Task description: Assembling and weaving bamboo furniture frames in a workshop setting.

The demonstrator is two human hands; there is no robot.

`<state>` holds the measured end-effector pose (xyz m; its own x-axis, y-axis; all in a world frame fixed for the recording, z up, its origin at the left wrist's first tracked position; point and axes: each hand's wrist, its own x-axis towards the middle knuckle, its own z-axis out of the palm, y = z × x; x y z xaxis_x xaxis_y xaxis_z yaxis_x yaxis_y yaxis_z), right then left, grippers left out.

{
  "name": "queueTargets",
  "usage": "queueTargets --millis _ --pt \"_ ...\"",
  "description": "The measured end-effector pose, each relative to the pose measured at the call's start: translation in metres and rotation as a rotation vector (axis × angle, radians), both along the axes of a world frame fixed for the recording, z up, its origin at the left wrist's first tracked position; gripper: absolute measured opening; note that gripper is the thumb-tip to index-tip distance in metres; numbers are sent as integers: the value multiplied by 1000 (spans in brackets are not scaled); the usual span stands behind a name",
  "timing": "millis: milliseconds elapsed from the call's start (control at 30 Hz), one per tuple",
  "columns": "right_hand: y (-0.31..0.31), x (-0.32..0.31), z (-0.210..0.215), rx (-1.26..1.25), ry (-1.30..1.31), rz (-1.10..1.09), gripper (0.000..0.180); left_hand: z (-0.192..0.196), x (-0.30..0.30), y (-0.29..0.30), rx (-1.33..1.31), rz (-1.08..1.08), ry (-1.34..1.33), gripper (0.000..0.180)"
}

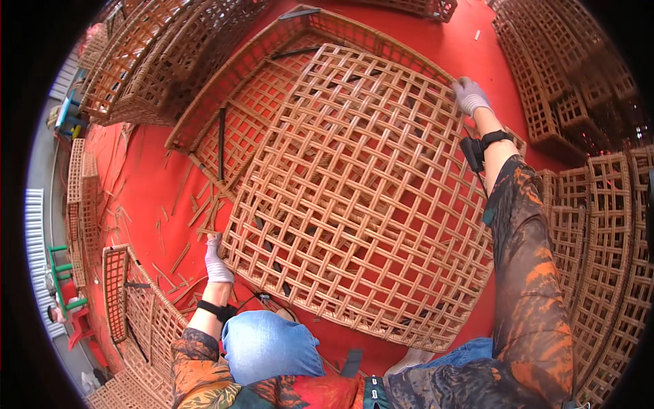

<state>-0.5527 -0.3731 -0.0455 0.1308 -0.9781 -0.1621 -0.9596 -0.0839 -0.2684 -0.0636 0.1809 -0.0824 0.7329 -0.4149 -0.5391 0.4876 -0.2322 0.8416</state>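
Note:
A large brown woven rattan panel (354, 204) with an open square lattice is tilted in front of me. My right hand (470, 97), in a pale glove, is closed around its far right edge. At the near left corner my left hand (218, 260), gloved too, is closed on the edge, though its fingertips are partly hidden. Under and behind the panel lies a second woven frame (242, 102) with raised sides and dark strips across it. My denim-covered knee (271, 344) is close to the panel's near edge.
Loose rattan offcuts (180, 258) litter the red floor covering (146, 180) at left. Woven panels stand stacked at far left (163, 68), far right (558, 75) and near right (593, 225). A smaller woven frame (146, 307) lies at near left, below a green stool (63, 269).

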Motion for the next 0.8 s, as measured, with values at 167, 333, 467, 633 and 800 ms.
queueTargets --millis 167,333,467,633,800 --pt "-4 -43 1 -71 90 -134 52 -4 -6 -47 -101 79 83 47" --pt "27 -60 13 45 -7 -160 49 -3 112 -155 -202 -36 -123 33" --pt "88 -88 18 166 -105 -253 50 -5 137 -212 -188 58 -208 27" --pt "175 -168 9 155 -103 -268 51 -24 136 -257 -358 27 -159 29" --pt "263 -218 12 177 35 -283 49 -6 62 -229 -315 -434 -299 50"
